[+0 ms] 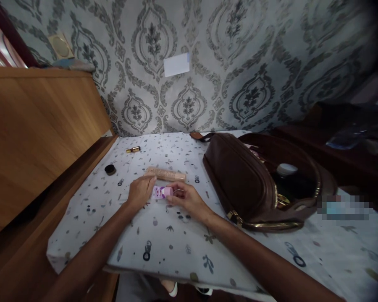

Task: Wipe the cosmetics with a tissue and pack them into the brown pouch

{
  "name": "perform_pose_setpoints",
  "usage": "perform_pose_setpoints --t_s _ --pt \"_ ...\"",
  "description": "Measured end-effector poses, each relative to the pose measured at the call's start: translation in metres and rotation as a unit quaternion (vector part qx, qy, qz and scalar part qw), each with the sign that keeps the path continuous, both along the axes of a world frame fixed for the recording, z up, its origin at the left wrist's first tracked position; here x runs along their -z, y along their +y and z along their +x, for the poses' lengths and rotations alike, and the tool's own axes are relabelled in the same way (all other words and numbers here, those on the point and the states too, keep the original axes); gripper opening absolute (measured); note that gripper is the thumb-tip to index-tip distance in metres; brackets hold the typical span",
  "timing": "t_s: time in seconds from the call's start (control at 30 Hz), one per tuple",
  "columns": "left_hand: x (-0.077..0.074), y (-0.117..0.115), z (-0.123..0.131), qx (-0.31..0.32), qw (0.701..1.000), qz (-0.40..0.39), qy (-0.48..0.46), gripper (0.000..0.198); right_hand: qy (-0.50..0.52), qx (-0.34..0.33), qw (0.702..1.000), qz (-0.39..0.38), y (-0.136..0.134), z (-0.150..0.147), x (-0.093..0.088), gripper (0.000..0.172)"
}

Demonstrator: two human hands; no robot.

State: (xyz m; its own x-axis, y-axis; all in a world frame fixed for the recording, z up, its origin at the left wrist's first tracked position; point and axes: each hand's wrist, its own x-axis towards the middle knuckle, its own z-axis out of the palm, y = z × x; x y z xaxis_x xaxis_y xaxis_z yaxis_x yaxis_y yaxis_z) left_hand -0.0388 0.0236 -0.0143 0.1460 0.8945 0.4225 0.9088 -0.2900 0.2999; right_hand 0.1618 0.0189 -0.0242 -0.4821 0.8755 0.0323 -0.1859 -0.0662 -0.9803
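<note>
On the cloth-covered desk (pixel 130 243), near its middle, I see the right hand (pixel 189 199) narrowed, thumb and fingers about the pink cap (pixel 169 191) of a small purple tube (pixel 157 192). The left hand (pixel 140 192) is at the tube's other end; whether it grips, I can't tell. Just behind lies a longer beige tube (pixel 170 174). To the right sits an open brown bag (pixel 236 172); off left, a small dark round piece (pixel 110 169).
</note>
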Motion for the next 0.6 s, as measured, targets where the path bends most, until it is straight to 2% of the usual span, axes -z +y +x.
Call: perform_pose_setpoints --t_s 0.1,0.27,0.4,0.5,0.6 --pt "-0.004 -0.004 0.002 -0.028 0.999 0.002 -0.017 0.051 0.001 0.003 1.0 -0.018 -0.001 -0.001 -0.001 0.052" --pt "-0.005 -0.006 0.004 -0.046 0.997 0.003 -0.061 0.051 -0.055 -0.018 0.998 0.011 -0.002 0.0 -0.005 0.045" --pt "-0.008 -0.002 -0.004 -0.068 0.992 0.014 -0.105 0.045 -0.061 0.006 0.998 0.01 -0.001 0.002 -0.006 0.04" --pt "-0.019 -0.004 -0.01 -0.085 0.986 0.04 -0.136 0.03 -0.051 0.032 0.998 0.01 0.001 0.002 -0.004 0.041" --pt "-0.035 -0.013 0.0 -0.048 0.981 0.071 -0.177 0.018 -0.037 0.03 0.999 0.024 0.002 0.001 -0.001 0.041"
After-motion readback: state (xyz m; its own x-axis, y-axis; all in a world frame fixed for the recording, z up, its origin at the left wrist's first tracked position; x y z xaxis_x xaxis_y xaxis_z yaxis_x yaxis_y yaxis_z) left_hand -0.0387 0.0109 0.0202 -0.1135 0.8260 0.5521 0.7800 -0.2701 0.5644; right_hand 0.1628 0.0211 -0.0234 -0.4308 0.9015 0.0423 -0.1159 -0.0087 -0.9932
